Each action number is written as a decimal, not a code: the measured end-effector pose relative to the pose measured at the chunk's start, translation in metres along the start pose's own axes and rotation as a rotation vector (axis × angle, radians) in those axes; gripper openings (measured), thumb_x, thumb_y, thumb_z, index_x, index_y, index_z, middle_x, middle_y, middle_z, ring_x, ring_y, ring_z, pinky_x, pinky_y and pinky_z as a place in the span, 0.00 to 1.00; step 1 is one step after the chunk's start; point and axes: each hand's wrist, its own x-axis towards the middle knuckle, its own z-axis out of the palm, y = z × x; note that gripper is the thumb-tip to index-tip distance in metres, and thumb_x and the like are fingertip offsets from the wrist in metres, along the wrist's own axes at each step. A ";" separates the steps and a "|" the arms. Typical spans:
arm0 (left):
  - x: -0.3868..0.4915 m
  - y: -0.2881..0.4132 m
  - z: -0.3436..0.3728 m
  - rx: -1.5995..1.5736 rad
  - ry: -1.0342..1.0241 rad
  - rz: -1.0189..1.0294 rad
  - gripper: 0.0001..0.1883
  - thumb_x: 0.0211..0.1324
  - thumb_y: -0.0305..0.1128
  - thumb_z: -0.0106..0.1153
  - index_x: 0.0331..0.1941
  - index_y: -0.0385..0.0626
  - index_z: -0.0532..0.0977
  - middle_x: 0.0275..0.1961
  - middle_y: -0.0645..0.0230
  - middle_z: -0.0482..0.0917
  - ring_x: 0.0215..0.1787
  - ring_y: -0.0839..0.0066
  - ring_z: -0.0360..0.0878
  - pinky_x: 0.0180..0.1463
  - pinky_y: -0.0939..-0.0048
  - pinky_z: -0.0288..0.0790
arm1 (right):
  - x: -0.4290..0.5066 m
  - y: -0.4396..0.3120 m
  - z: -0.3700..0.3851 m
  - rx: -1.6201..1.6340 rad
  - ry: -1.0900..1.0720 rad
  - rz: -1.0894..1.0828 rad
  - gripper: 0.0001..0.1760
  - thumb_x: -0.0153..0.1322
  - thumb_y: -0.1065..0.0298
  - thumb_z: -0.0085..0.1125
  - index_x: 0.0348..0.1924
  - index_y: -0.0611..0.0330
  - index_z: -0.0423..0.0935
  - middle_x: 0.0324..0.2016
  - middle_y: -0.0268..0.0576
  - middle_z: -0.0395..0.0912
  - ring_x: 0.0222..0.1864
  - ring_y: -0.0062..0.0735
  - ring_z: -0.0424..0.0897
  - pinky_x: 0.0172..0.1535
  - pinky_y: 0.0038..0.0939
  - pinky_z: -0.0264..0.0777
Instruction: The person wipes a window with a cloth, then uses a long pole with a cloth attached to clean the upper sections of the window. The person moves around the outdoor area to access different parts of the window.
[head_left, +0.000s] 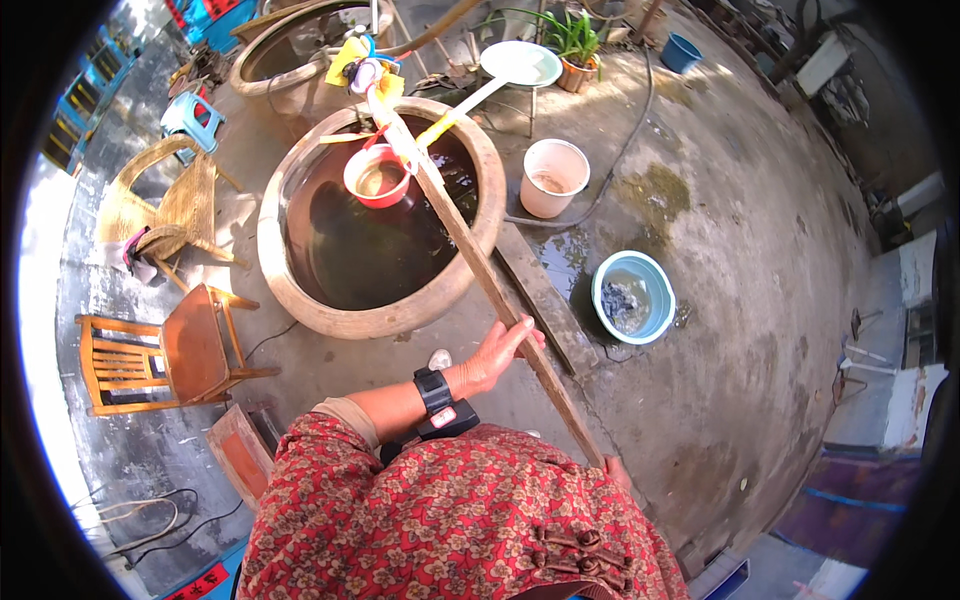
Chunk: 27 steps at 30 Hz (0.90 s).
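A long wooden pole (480, 255) slants across my front, over the rim of a large round water vat (375, 324). My left hand (499, 354) is wrapped around its lower half; the wrist wears a black strap. Close to my body, my right hand (616, 472) grips the pole's lower end and is mostly hidden by my red floral jacket (465, 517). Yellow and blue material (349, 60) is gathered at the far end of the pole. Beneath its upper part, a red and white bowl (377, 176) sits in the vat's dark water.
To the right stand a whitish bucket (551, 199) and a light-blue basin (634, 330) with water and dark cloth-like material. A wooden chair (195, 345) and wicker chair (176, 202) are left. A hose (626, 150) crosses the wet concrete. Behind are another vat (247, 86) and a potted plant (574, 45).
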 end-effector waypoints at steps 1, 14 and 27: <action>-0.004 -0.015 0.021 0.005 -0.046 -0.040 0.19 0.66 0.50 0.49 0.48 0.48 0.64 0.46 0.62 0.77 0.49 0.70 0.77 0.54 0.62 0.70 | -0.015 0.018 -0.007 0.022 0.012 0.021 0.25 0.59 0.49 0.70 0.41 0.56 0.75 0.24 0.45 0.76 0.27 0.38 0.77 0.36 0.34 0.72; -0.002 -0.156 0.082 0.636 -0.262 -0.506 0.20 0.65 0.46 0.50 0.52 0.43 0.68 0.47 0.64 0.77 0.46 0.75 0.78 0.48 0.73 0.70 | -0.222 0.199 -0.004 0.103 0.103 0.566 0.22 0.63 0.48 0.64 0.29 0.61 0.73 0.20 0.52 0.75 0.24 0.50 0.77 0.28 0.41 0.67; -0.005 -0.138 0.013 0.765 -0.023 -0.567 0.16 0.65 0.43 0.49 0.50 0.46 0.69 0.44 0.68 0.78 0.41 0.78 0.77 0.44 0.73 0.69 | -0.068 0.190 0.052 0.618 0.107 0.857 0.34 0.70 0.34 0.44 0.29 0.62 0.74 0.13 0.39 0.69 0.12 0.28 0.71 0.16 0.31 0.64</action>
